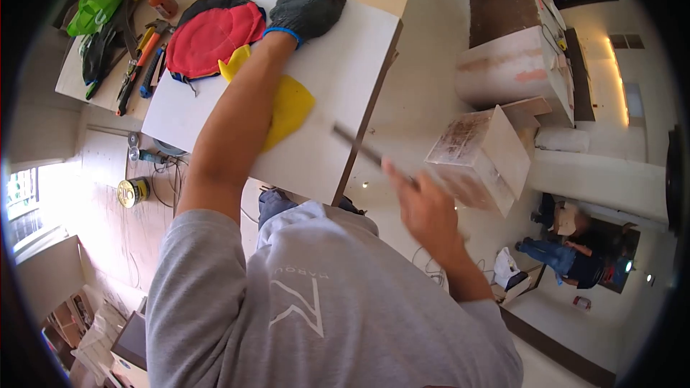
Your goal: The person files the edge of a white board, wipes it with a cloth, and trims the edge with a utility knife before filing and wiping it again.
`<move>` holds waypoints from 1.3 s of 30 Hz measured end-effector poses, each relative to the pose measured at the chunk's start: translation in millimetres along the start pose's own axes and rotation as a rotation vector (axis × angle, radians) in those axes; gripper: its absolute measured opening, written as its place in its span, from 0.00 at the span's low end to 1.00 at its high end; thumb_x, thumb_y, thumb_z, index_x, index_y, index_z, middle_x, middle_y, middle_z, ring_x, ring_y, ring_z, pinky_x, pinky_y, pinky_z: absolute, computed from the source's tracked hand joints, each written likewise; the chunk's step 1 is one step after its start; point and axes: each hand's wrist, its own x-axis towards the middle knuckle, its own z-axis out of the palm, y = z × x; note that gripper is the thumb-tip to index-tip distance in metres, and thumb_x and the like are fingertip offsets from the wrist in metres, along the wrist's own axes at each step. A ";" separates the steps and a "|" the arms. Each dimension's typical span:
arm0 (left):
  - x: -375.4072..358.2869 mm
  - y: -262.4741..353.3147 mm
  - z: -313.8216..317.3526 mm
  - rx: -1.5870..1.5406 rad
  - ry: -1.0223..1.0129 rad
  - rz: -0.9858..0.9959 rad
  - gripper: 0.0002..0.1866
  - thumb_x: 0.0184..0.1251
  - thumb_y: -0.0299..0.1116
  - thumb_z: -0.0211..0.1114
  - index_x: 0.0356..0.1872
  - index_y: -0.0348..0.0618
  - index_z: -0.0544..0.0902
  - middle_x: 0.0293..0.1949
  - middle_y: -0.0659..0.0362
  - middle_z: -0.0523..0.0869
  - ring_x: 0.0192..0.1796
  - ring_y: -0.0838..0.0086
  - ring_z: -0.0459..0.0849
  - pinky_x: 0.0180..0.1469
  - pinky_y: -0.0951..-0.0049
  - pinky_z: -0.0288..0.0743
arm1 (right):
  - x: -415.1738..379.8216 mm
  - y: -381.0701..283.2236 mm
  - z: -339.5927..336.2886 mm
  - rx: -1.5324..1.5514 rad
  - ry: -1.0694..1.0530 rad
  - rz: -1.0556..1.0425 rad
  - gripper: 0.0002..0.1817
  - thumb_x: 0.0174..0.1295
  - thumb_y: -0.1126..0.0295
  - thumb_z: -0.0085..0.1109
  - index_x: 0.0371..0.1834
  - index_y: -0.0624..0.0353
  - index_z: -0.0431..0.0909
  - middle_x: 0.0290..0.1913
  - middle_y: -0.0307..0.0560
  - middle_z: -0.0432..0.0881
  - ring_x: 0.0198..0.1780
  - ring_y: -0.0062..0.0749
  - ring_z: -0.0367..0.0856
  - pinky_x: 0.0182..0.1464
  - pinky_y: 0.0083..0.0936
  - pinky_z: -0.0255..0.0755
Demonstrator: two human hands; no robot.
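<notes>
My left hand [307, 8], in a dark grey work glove with a blue cuff, lies pressed on a white board [338, 65] near its far side. My bare right hand [428, 208] is closed round one end of a long, narrow flat file [366, 149]. The file crosses the board's brown right edge, and its far end is over the white top. Under my left forearm is a yellow cloth [291, 111], partly hidden. A round red fabric piece with black trim [215, 37] lies left of my gloved hand.
A hammer [152, 36], a blue-handled cutter [149, 79] and a bottle [159, 0] lie or stand on the table at left. On the floor are a box-like panel piece [481, 151] at right and a paint tub [133, 192] at left. Two people [575, 251] are farther off.
</notes>
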 end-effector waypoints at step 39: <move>-1.1 4.9 -8.4 -0.074 -0.002 -0.017 0.17 0.79 0.44 0.53 0.49 0.49 0.88 0.53 0.51 0.90 0.61 0.55 0.84 0.68 0.47 0.65 | 156.2 105.4 21.4 -0.008 0.165 0.210 0.25 0.77 0.68 0.51 0.76 0.42 0.76 0.40 0.62 0.85 0.37 0.60 0.88 0.41 0.49 0.83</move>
